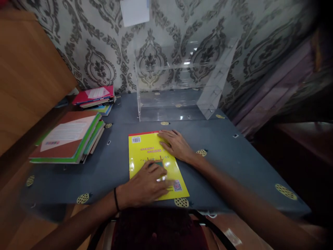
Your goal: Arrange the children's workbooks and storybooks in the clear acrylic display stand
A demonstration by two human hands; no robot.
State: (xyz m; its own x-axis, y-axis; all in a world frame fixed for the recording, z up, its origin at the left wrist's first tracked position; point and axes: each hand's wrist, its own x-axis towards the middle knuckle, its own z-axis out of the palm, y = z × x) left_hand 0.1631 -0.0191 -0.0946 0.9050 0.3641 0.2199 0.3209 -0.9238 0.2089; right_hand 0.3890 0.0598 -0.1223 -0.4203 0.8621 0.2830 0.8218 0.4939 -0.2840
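Observation:
A yellow book (137, 156) with a red strip along its far edge lies flat near the front of the table. It has a barcode at its far left corner and a square code at its near right. My left hand (149, 182), with a dark band on the wrist, rests over the near part of the cover, fingers spread and slightly blurred. At the far right corner, my right hand (175, 144) lies on the cover with its fingers stretched out. Neither hand grips the book; part of the cover's print is hidden under the left hand.
A clear acrylic rack (177, 93) with shelves stands at the back against the patterned wall. To the left are a large stack of books (65, 139) and a smaller stack (95, 97) behind it. The table's cloth (215, 139) is blue-grey with pineapples. A wooden cabinet (31, 69) borders the left.

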